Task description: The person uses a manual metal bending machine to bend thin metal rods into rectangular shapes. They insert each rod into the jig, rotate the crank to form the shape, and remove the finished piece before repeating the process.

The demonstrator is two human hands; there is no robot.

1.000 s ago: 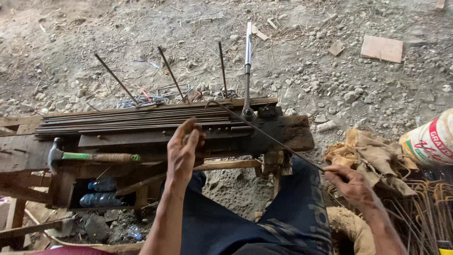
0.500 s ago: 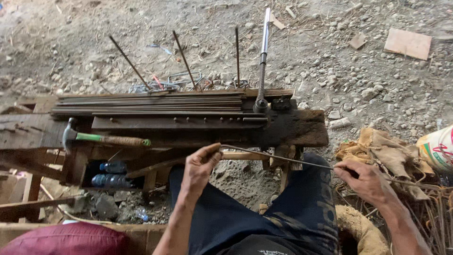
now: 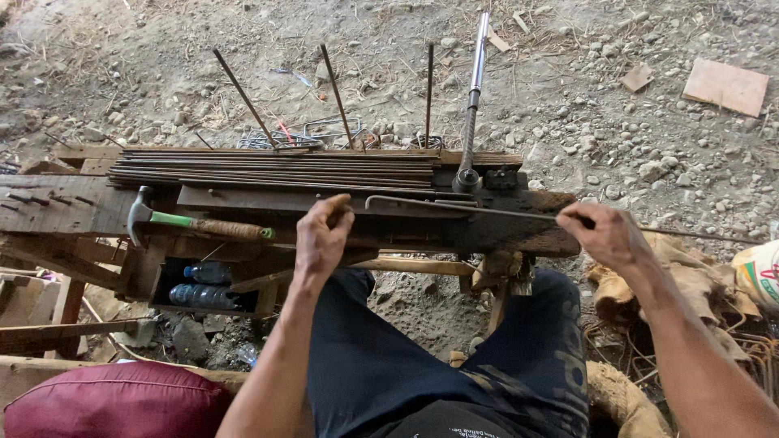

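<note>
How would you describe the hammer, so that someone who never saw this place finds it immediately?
Start at the long wooden workbench in front of the seated person. On its left part, beside the left hand, the hammer lies flat. Unlike the thin dark steel rods stacked behind it, it has a metal claw head and a green and brown handle.

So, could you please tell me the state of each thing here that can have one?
Thin steel rod: lying across the bench, hooked at its left end, held at both ends.
Left hand: closed near the hooked end.
Right hand: pinching the rod.
Hammer: lying flat, untouched.
Bending lever: standing on the bench, unheld.
Rod bundle: straight, stacked flat.
Water bottles: lying under the bench.
</note>
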